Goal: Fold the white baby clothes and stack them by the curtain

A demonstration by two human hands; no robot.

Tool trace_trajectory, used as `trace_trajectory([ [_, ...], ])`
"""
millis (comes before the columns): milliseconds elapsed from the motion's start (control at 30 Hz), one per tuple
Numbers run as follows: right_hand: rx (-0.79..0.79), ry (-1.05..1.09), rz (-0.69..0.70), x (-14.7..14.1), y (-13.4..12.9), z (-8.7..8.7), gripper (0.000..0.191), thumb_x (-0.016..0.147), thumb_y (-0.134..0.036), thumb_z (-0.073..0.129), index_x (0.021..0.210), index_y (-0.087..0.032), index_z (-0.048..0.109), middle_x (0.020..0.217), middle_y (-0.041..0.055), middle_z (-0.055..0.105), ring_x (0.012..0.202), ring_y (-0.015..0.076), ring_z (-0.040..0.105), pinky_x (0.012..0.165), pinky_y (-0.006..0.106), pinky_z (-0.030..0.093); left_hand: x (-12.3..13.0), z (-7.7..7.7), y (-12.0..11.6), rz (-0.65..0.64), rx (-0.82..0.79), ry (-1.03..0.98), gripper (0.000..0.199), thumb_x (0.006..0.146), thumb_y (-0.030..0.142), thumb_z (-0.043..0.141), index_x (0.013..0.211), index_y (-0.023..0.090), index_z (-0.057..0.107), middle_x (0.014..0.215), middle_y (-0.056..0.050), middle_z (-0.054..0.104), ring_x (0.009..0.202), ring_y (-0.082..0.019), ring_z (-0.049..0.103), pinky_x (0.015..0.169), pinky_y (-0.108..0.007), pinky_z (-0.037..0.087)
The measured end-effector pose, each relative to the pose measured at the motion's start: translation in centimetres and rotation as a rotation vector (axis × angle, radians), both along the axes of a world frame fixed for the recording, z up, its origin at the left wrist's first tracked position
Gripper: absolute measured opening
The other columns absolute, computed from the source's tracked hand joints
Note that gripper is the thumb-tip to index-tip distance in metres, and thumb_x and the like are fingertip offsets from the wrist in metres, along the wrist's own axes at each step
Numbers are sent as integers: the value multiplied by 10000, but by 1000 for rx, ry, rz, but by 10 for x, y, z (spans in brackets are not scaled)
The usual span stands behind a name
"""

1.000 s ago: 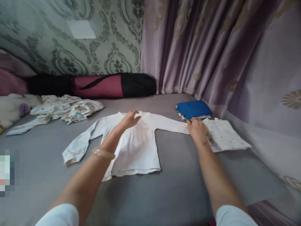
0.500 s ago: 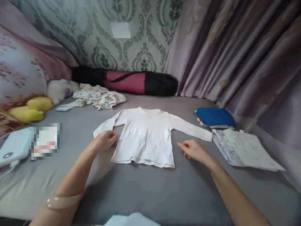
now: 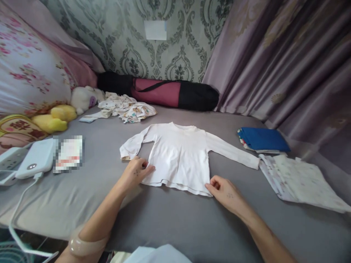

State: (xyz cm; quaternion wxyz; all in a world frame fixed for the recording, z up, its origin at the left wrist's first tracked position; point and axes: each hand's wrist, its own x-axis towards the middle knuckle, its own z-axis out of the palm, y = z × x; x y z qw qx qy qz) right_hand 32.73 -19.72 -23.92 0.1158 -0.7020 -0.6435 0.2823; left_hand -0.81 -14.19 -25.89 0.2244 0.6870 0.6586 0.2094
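Note:
A white long-sleeved shirt [image 3: 181, 155] lies spread out on the grey bed sheet, collar away from me and hem towards me. Both its sleeves reach out sideways; the left one is bent and creased, the right one straighter. At the shirt's lower left side, my left hand [image 3: 136, 174] has its fingers closed, with the thumb over the fabric edge. My right hand [image 3: 225, 191] pinches the hem's lower right corner between thumb and fingers. A pale bangle circles my left forearm.
Folded blue cloth [image 3: 263, 139] and folded pale printed clothes [image 3: 307, 182] lie to the right. Crumpled printed clothes [image 3: 127, 107] rest behind the shirt, before a long black and maroon bag [image 3: 161, 92]. Plush toys [image 3: 56, 118], a white power bank [image 3: 38, 157] and its cable are left.
Both hands have come from beside the shirt to its lower edges and now grip the fabric. The camera view has shifted slightly to the left.

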Motion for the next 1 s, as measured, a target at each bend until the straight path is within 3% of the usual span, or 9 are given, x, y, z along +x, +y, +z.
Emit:
trace_trajectory([
  [100, -58, 135, -88, -1, -1, 4, 266, 811, -451, 493, 679, -221, 468, 519, -31, 569, 473, 114, 492, 502, 229, 339, 2, 8, 0, 86, -64, -153, 354, 722, 567, 545, 671, 224, 473, 593, 27, 474, 569, -143, 446, 520, -257, 326],
  [233, -241, 367, -219, 3, -2, 6, 291, 780, -517, 497, 805, -242, 408, 396, -92, 471, 341, 100, 374, 375, 203, 255, 1, 19, -1, 215, -251, -395, 441, 666, 595, 582, 897, 232, 483, 555, 67, 456, 486, -123, 419, 436, -224, 309],
  [400, -208, 470, -203, 8, -5, 2, 363, 733, -526, 550, 893, -237, 400, 462, -134, 421, 342, 77, 345, 364, 195, 213, -8, 24, -5, 234, -283, -488, 616, 651, 618, 605, 1123, 240, 484, 573, 78, 477, 471, -120, 437, 427, -219, 369],
  [500, -175, 379, -130, 10, -4, -2, 290, 752, -453, 556, 883, -224, 434, 522, -110, 457, 400, 75, 370, 414, 207, 257, -15, 22, -5, 149, -301, -399, 595, 686, 610, 568, 1138, 227, 513, 522, 88, 426, 440, -120, 395, 418, -223, 339],
  [600, -117, 189, -26, 12, -3, 1, 188, 793, -384, 545, 860, -220, 479, 550, -80, 496, 492, 95, 433, 483, 219, 288, -19, 18, -4, 89, -260, -230, 514, 699, 565, 555, 1069, 208, 559, 553, 59, 491, 494, -138, 451, 469, -236, 345],
  [800, -89, -218, 167, 7, 8, 37, 162, 833, -366, 559, 760, -222, 559, 668, -20, 617, 594, 128, 510, 550, 253, 256, -23, 20, -2, 37, -183, 20, 414, 708, 549, 550, 959, 232, 636, 702, 0, 620, 643, -179, 561, 572, -255, 381],
  [900, 5, -281, 186, -6, 25, 52, 233, 896, -366, 488, 743, -214, 575, 702, 3, 637, 619, 133, 526, 571, 260, 254, -28, 28, 7, 104, -158, 112, 413, 782, 553, 472, 961, 229, 654, 798, -41, 647, 727, -207, 591, 638, -279, 415],
  [1000, 126, -231, 248, -28, 52, 52, 250, 926, -321, 439, 763, -204, 588, 736, 14, 651, 665, 133, 547, 596, 253, 274, -32, 35, 28, 244, -38, 226, 433, 837, 520, 432, 1038, 197, 640, 957, -105, 641, 890, -250, 606, 772, -322, 446],
])
